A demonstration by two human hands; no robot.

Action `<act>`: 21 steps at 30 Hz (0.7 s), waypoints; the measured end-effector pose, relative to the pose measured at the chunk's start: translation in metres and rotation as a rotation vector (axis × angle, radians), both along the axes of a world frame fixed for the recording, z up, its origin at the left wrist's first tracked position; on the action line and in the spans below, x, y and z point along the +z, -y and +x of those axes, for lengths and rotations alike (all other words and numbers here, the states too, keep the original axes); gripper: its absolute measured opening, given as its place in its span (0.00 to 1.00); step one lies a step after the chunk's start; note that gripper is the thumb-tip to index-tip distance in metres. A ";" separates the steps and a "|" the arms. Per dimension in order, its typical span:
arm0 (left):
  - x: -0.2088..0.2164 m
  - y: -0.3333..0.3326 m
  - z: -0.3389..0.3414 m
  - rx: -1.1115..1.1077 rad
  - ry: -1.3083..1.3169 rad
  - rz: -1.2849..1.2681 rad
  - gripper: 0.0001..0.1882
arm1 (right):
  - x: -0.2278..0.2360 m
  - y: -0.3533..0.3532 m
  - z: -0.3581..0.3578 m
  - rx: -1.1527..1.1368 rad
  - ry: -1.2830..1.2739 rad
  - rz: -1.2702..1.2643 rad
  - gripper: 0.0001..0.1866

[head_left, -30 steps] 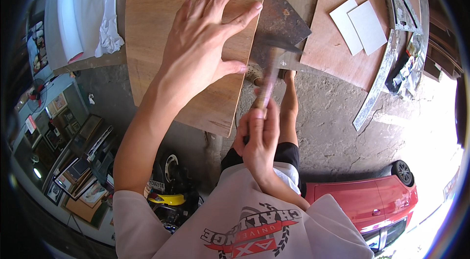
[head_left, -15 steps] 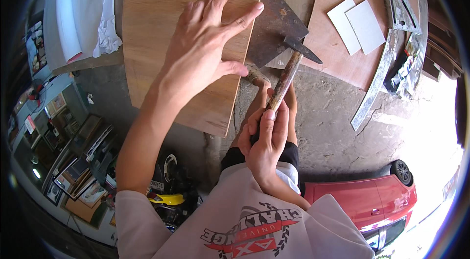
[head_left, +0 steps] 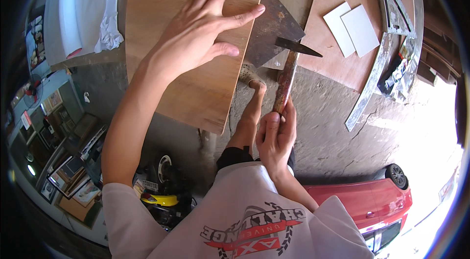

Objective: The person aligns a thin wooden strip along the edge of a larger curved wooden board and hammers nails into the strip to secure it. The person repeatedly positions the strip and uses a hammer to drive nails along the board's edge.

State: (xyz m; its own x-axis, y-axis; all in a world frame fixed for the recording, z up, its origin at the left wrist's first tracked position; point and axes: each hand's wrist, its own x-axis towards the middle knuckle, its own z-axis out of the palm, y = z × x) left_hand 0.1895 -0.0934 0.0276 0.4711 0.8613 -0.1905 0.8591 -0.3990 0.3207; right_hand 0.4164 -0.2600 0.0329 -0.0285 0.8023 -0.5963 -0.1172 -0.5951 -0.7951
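A hammer point(head_left: 287, 79) with a worn wooden handle and a dark, pointed steel head is gripped in my right hand point(head_left: 277, 136), its head up and away from me. My left hand point(head_left: 203, 31) rests spread over a wide wooden board point(head_left: 191, 97), the index fingertip reaching the board's right edge. Beneath that edge a dark, rusty metal plate point(head_left: 276, 26) sticks out to the right. The hammer head hangs over the plate's near right corner, apart from the board.
Two white rectangular pieces point(head_left: 360, 29) lie on a plywood sheet point(head_left: 313, 63) at right, beside a long metal straightedge point(head_left: 369, 87). A white roll point(head_left: 69, 19) and crumpled paper lie far left. A red car point(head_left: 362, 200) stands lower right, a motorcycle point(head_left: 161, 195) lower left.
My right hand with the hammer has shifted a little to the right, and the hammer's head has turned. My left hand has slid slightly, with its thumb drawn back from the board's edge.
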 end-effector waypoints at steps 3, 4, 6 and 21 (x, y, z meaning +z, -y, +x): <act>-0.010 0.001 -0.005 0.002 0.053 0.060 0.44 | -0.006 -0.003 0.016 0.180 0.343 0.238 0.21; -0.012 0.002 -0.006 0.005 0.049 0.072 0.44 | -0.005 -0.005 0.023 0.227 0.435 0.304 0.21; -0.015 0.004 -0.005 0.032 0.080 0.085 0.50 | 0.004 -0.012 0.037 0.364 0.559 0.270 0.23; -0.018 0.010 0.005 0.173 0.099 0.028 0.53 | 0.019 -0.057 0.065 0.587 0.846 1.116 0.22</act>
State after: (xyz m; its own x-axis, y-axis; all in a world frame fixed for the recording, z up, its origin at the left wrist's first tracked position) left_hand 0.1949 -0.1035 0.0095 0.3310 0.9353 -0.1249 0.8803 -0.2584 0.3978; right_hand 0.4810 -0.2027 0.0519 -0.4660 0.8372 0.2863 0.6224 0.5401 -0.5664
